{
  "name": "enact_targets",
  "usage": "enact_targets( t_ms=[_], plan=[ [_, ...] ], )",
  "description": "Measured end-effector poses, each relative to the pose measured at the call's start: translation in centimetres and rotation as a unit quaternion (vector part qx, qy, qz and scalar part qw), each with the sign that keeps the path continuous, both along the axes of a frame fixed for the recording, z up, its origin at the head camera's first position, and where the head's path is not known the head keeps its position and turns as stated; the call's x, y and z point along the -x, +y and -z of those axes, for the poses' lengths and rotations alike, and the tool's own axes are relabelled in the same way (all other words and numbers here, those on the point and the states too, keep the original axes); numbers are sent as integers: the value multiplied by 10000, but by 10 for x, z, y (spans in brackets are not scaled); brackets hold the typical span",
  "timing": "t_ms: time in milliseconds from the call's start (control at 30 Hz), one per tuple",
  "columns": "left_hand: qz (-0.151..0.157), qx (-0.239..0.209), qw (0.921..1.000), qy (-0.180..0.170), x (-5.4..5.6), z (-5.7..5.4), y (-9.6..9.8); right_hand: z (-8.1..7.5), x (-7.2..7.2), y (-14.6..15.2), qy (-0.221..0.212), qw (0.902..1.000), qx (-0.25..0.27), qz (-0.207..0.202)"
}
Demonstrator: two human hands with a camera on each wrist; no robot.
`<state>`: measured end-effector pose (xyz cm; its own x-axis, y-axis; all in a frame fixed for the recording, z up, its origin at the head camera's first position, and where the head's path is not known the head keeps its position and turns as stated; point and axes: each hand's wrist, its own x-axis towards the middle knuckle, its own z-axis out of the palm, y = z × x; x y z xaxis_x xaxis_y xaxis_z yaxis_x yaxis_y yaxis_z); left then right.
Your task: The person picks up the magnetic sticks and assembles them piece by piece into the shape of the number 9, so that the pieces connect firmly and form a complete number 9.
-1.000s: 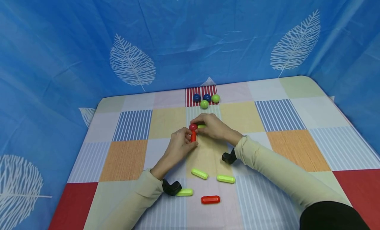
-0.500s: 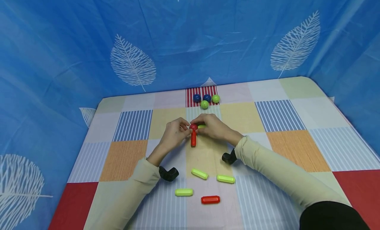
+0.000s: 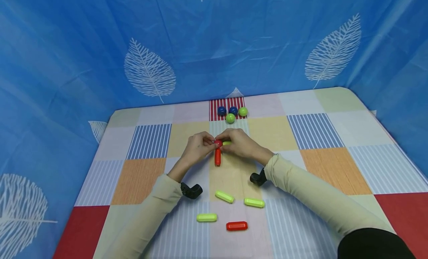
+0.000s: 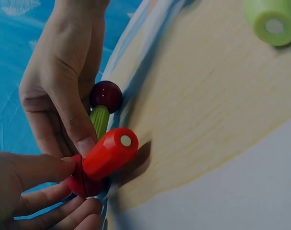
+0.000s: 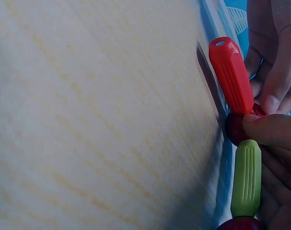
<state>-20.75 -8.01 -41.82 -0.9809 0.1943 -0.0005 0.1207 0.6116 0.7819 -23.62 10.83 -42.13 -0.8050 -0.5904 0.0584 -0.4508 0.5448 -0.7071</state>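
Observation:
A red ball [image 3: 218,143] joins a red stick [image 3: 217,157] and a green stick [image 5: 246,178]. The red stick points toward the body, its pale end disc [image 4: 126,140] showing in the left wrist view. Past the green stick's other end is a second dark red ball [image 4: 106,96]. My left hand [image 3: 198,148] pinches the joining ball from the left between thumb and fingers. From the right, my right hand [image 3: 241,143] grips the same ball, its thumb tip [image 5: 253,123] against it beside the green stick. The right hand partly hides the green stick in the head view.
Nearer the body lie several green sticks, among them one at left [image 3: 206,217] and one at right [image 3: 254,203], plus a red stick [image 3: 237,226]. Beyond the hands rest blue balls [image 3: 221,110] and green balls [image 3: 230,118]. A blue curtain [image 3: 234,47] hangs behind the table.
My left hand has left the red stick's length and moved up to the joining ball, uncovering the stick and a green stick on the table. My right hand stays nearly still.

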Motion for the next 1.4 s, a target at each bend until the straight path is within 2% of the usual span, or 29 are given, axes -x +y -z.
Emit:
enact_targets(
  t_ms=[433,800,1133,1267,1333,1400],
  plan=[
    [-51,-85,9997,-219,0,2,4,-2,-2,6,-122,9998,-34,145],
    [-55,-26,9995,-321,-1,-3,3,-7,-7,49,-236,9961,159,830],
    [88,-36,9992,-384,2,-3,3,-2,-12,66,-279,9942,447,933],
    [569,95,9968,-550,11,-11,-6,-2,-12,66,-339,9938,480,941],
    [799,110,9953,-539,20,-20,-11,-2,-12,65,-399,9933,491,970],
    [851,10,9956,-379,33,-27,-14,0,-12,65,-407,9930,497,995]
  ],
)
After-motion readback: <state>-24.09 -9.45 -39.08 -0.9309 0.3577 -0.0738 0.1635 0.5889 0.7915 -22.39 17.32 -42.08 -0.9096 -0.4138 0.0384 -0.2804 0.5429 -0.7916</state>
